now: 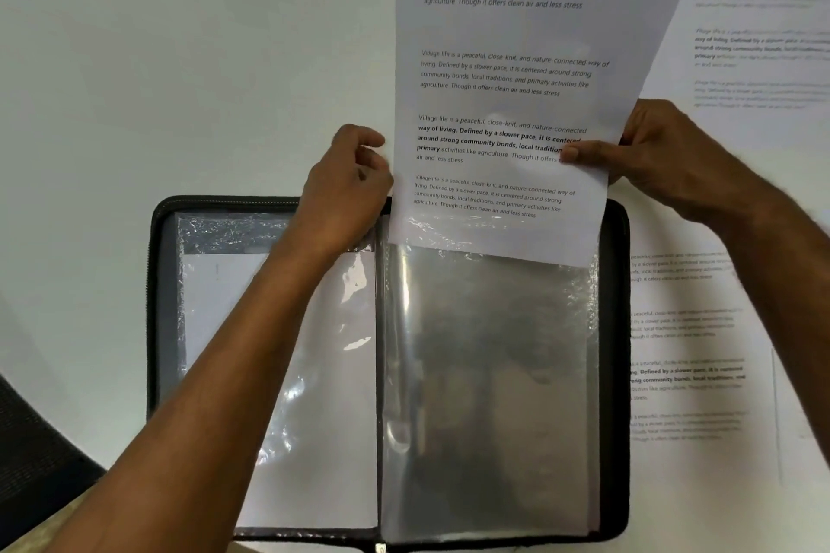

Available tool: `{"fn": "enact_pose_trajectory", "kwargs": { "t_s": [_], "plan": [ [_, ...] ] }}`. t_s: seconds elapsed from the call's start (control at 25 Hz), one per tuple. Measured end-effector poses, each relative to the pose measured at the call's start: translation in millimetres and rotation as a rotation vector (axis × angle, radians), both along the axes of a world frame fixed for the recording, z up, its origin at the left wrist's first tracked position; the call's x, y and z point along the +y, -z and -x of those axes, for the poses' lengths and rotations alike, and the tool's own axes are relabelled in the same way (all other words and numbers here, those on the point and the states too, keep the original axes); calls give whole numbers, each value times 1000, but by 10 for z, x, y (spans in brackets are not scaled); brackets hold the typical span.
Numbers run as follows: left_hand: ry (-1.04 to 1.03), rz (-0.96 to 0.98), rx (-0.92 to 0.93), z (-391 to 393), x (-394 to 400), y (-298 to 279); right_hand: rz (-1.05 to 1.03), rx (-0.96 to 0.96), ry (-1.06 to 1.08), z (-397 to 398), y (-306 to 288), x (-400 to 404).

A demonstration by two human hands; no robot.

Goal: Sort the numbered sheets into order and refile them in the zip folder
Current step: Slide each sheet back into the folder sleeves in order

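Sheet (503, 103) was barely into the sleeve (485, 373); left hand (348, 175) pinched its mouth at 9 o'clock, right hand (651, 157) clamped the paper. Best fed squarely, slowly.

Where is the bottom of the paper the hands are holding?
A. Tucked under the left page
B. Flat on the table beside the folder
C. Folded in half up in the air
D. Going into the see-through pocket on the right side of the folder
D: the sheet, held by the left hand and right hand, has its bottom edge inside the top of the right clear pocket of the open zip folder.
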State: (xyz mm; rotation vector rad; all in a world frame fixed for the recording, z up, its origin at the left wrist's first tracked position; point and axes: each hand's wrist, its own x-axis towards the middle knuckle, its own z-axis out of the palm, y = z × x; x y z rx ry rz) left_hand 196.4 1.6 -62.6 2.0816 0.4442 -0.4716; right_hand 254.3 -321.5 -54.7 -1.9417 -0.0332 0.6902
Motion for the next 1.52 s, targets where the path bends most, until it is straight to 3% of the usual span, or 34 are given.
{"fn": "enact_pose_trajectory", "kwargs": {
  "t_s": [0.12,0.4,0.6,0.88,1.12,1.32,1.52],
  "plan": [
    [-188,283,39,-68,-4,17,-10,30,-30,4,-16,39],
    [-242,383,24,-117,-33,97,72,104,-135,69,-25,102],
    [-206,377,31,-104,-1,144,118,170,-194,73,-33,130],
    [-43,370,156,-134,109,132,11,34,80,85,-67,249],
    [-102,354,85,-153,64,133,96,98,-50,83,-62,180],
    [-164,381,54,-143,13,122,38,197,-113,92,-65,157],
    [-130,366,64,-118,23,107,45,127,-14,133,-85,209]
  ]
}}
